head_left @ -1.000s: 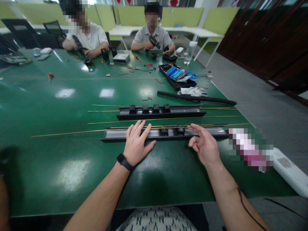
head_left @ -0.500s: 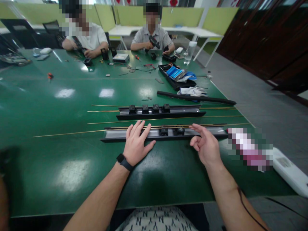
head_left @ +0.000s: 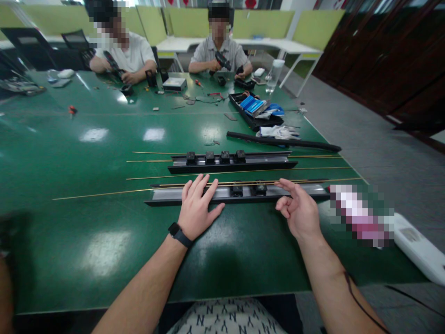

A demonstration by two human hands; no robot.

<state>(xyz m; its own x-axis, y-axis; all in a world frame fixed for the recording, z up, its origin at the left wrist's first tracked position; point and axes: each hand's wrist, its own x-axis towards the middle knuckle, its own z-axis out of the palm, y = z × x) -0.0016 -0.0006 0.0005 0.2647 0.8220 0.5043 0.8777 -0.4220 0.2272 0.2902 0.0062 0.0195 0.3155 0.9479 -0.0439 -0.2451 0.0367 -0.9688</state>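
Note:
My left hand (head_left: 198,204) lies over the nearer black-edged channel (head_left: 167,193), fingers spread across it and over thin brass-coloured rods. At the channel's right part, my right hand (head_left: 301,208) has its fingertips on a long thin brass-coloured rod (head_left: 100,194), which runs along the channel and sticks out far to the left; how the fingertips grip it is partly hidden. Inside this channel sit black blocks (head_left: 237,188), one partly covered by my left hand. Beyond it lies a second channel (head_left: 232,168) with several black blocks (head_left: 210,157) and more thin rods.
A black bar (head_left: 281,141) and white gloves (head_left: 278,132) lie farther back, near a black tray (head_left: 243,111) with blue items. Two people sit across the green table, one with a power drill (head_left: 222,60). A white device (head_left: 417,246) rests at the right edge.
The long rod's left end has shifted a little to the right, and my right hand has moved slightly right too. My left hand has stayed in place.

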